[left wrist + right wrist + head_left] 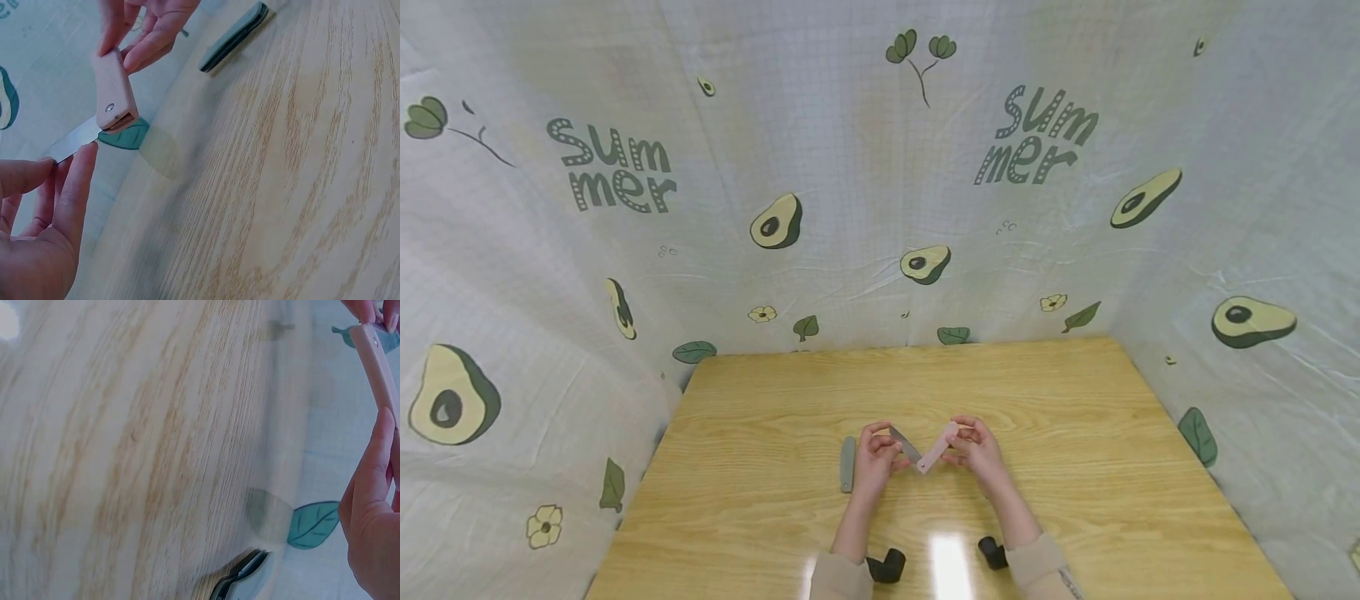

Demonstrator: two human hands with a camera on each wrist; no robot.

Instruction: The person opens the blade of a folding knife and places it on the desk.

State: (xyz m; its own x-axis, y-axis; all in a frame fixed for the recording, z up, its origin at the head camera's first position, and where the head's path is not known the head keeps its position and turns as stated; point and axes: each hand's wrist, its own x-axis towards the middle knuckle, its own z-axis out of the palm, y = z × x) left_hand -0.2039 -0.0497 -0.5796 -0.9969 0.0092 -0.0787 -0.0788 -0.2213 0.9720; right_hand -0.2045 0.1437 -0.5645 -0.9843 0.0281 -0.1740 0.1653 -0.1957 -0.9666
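A pink-handled folding knife [938, 450] is held up in front of me, its blade partly swung out so that blade and handle form a V in the head view. My left hand [874, 458] pinches the grey blade [76, 140] between thumb and fingers. My right hand [976, 450] grips the pink handle [114, 87] toward its end away from the pivot. Just left of my left hand, a folded green knife [847, 464] lies on the table. Both wrist views show a folded knife with a green handle [234, 36] on the table near my right hand.
The wooden table [760, 408] is enclosed at the back and sides by a pale cloth [850, 292] printed with avocados and leaves. Black wrist-worn devices [889, 566] sit by both wrists. Light reflects off the table's near part.
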